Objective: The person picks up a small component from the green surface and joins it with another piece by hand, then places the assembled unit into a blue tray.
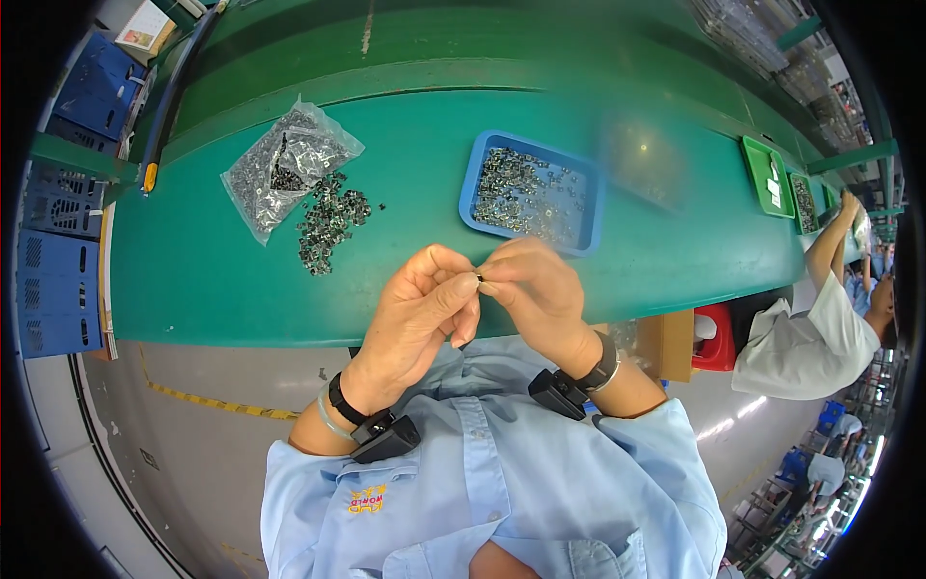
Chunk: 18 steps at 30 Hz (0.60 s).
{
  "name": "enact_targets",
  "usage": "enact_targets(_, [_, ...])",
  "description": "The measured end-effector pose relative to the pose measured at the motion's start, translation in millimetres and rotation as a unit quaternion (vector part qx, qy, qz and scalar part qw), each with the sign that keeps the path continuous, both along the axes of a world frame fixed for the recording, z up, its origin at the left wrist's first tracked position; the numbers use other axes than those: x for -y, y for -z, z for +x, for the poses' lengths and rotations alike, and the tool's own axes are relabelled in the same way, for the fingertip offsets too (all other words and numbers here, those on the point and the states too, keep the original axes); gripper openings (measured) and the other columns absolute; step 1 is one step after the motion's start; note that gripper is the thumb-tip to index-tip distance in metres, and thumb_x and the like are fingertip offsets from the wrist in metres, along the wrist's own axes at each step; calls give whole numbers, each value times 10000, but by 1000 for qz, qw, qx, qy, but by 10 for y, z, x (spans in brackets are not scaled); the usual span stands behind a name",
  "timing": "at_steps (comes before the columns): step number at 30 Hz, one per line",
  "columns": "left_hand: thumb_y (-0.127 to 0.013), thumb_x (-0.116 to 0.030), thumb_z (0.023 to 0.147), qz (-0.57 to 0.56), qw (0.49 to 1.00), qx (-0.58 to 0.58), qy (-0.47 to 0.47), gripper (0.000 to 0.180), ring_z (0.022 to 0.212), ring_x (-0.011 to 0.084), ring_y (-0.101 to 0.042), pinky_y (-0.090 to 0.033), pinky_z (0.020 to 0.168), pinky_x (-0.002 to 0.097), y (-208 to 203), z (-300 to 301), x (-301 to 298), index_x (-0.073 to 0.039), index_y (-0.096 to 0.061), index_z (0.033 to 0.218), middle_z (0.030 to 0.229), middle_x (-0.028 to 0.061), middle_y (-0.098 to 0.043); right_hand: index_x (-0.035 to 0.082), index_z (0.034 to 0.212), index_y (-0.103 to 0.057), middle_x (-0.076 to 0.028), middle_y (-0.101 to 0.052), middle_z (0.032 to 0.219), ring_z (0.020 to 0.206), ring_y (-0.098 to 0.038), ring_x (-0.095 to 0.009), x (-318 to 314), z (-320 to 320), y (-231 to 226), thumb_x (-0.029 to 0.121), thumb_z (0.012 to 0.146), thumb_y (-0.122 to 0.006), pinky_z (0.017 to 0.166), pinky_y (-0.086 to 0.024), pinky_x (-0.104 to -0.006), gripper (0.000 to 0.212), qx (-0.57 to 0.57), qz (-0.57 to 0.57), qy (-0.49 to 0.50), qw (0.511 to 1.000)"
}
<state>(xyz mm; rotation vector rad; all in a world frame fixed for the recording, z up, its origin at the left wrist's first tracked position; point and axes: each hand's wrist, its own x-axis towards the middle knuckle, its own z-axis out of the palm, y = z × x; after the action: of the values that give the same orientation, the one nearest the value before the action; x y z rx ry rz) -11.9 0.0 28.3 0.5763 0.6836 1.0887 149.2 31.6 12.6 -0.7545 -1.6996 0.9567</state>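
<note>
My left hand and my right hand meet at the fingertips over the near edge of the green table. Pinched between them is a tiny black part, too small to tell its kind; fingers of both hands close on it. Just beyond my right hand sits a blue tray holding many small metal and black pieces. Farther left, a loose pile of small black-and-silver parts lies beside an open clear plastic bag filled with similar parts.
The green table runs across the view. Blue plastic crates stack at the left. Green trays stand at the far right, near a co-worker in a pale shirt. A cardboard box and red container stand below the table edge.
</note>
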Motion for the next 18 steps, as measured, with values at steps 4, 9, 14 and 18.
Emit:
enact_targets(4, [-531,-198,937,5,999,19,51,142,523,132,-492,-378,465,258,36,-27,-10,-58,-510,937,668,55,-551,43,872,-606,-81,-612,837,789,-590,-233,-42,90,-10,-9,748,-677,691,-473,-333,152,22,62,-30,997])
enact_targets(9, [-539,-196,933,-34,993,100,55,138,521,124,-490,-380,466,254,100,17,5,-61,-510,929,659,50,-547,39,859,-611,-75,-619,795,726,-603,-219,-86,153,-100,8,738,-694,613,-484,-299,150,54,101,-56,992])
enact_targets(14, [-536,-196,935,-35,997,57,44,139,534,111,-491,-376,467,246,99,-29,-33,-64,-519,975,715,42,-556,39,849,-604,-77,-616,812,749,-606,-230,-204,190,-193,2,726,-696,635,-488,-314,158,147,119,5,982])
enact_targets(18, [-525,-174,937,-63,997,42,7,139,543,107,-491,-380,469,244,176,-190,-24,-61,-522,1018,756,36,-557,43,847,-598,-83,-598,891,835,-600,-253,-532,198,-265,4,727,-685,683,-493,-326,153,300,133,122,937])
